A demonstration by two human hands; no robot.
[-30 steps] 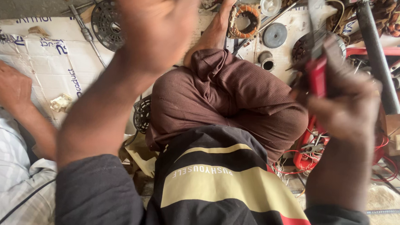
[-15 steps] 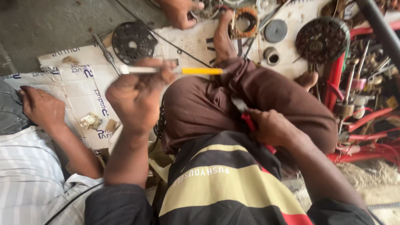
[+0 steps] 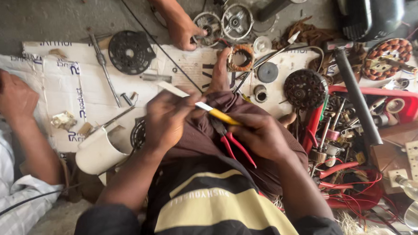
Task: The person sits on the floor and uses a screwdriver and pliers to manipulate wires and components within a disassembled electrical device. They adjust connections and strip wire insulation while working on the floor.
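The left hand (image 3: pixel 165 123) has a tight grip on a yellow-handled tool (image 3: pixel 204 106). The right hand (image 3: pixel 262 135) clamps red pliers (image 3: pixel 233 144) over the lap. They look mid-fix; next needs steady hands.

You have one yellow-handled screwdriver (image 3: pixel 218 114), one red-handled pliers (image 3: pixel 233 145), two light bulbs (image 3: pixel 412 187) and two silver motor covers (image 3: pixel 223 21).

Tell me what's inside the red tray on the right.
The red tray holds a jumble of small metal parts, red wires and a roll of tape. A black tube lies across it. Whatever sits beneath the pile is covered.
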